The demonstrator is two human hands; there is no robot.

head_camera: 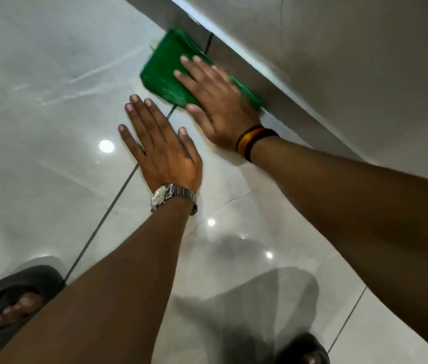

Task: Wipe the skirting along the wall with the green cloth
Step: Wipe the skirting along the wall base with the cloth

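Observation:
A folded green cloth (pixel 167 70) lies against the grey skirting (pixel 294 103) where it meets the glossy floor. My right hand (pixel 215 101), with a striped band on its wrist, lies flat on the cloth and presses it to the skirting; the fingers are spread and cover the cloth's near half. My left hand (pixel 159 145), wearing a metal watch, rests palm down on the floor tile just left of the cloth, fingers apart and holding nothing. The cloth's far edge is blurred.
The skirting runs diagonally from top centre to the right, under a pale wall (pixel 352 48). The floor is shiny white tile (pixel 50 101) with dark grout lines. My feet in dark sandals show at bottom left (pixel 16 308) and bottom right (pixel 304 350).

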